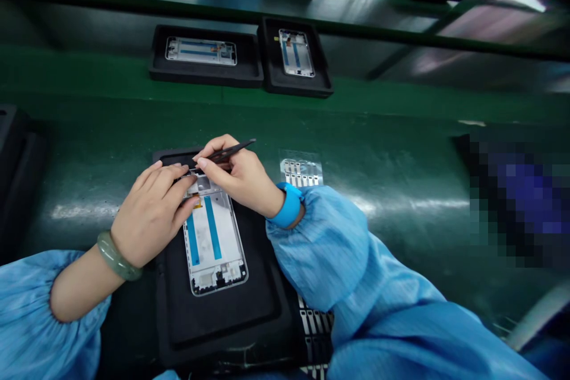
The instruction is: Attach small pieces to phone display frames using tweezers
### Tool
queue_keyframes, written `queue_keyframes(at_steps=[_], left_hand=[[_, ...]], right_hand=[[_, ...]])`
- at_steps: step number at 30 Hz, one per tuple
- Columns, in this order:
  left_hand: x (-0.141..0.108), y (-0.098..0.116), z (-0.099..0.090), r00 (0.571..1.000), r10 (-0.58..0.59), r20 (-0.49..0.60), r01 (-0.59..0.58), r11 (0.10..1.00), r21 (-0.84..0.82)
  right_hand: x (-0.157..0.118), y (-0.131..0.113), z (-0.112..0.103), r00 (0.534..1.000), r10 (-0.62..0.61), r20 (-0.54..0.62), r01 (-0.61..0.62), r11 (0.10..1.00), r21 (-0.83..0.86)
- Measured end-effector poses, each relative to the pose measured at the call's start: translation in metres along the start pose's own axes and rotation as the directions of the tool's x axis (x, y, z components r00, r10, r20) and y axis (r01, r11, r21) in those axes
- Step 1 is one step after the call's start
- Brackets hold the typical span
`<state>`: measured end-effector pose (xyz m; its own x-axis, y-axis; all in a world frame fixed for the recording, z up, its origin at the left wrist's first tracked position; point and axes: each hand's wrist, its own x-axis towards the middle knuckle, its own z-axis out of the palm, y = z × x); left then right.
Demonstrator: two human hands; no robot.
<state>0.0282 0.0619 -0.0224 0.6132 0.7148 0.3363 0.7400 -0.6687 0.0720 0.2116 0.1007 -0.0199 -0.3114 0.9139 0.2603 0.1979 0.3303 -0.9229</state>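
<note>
A silver phone frame [227, 219] with blue adhesive strips lies in a black foam tray [258, 303] in front of me. My left hand [154, 205] rests over the frame's upper left edge, fingers stretched out and slightly apart, thumb by a small orange flex cable [197, 203]. Black tweezers [231, 151] are pinched in my right hand [240, 175] above the frame's top end. That hand hides the tweezers' working tips and part of the frame's top. Right of my right wrist lies a clear sheet [304, 171] bearing small metallic pieces.
Behind, on the green bench [383, 148], a tray [205, 74] and another tray [298, 88] each hold a phone frame. Black trays [18, 178] stand at the left edge. A pixelated dark object [525, 196] sits far right. More metallic strips [315, 323] show below my right sleeve.
</note>
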Motion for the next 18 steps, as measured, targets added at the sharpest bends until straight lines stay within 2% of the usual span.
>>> queue_keyframes(at_steps=[6, 12, 18], left_hand=[[0.0007, 0.0008, 0.0001, 1.0, -0.015, -0.003, 0.015, 1.0, -0.009], [0.0006, 0.0003, 0.0009, 1.0, -0.023, 0.006, 0.023, 0.999, -0.028], [0.001, 0.0003, 0.0011, 0.999, -0.028, 0.015, 0.029, 0.999, -0.039]], right_hand=[[0.0005, -0.0006, 0.0001, 0.999, -0.005, 0.034, 0.006, 0.999, -0.048], [0.0005, 0.0002, 0.0004, 1.0, 0.003, 0.014, -0.002, 0.999, -0.053], [0.0, -0.0006, 0.0007, 0.998, -0.053, 0.042, 0.059, 0.984, -0.17]])
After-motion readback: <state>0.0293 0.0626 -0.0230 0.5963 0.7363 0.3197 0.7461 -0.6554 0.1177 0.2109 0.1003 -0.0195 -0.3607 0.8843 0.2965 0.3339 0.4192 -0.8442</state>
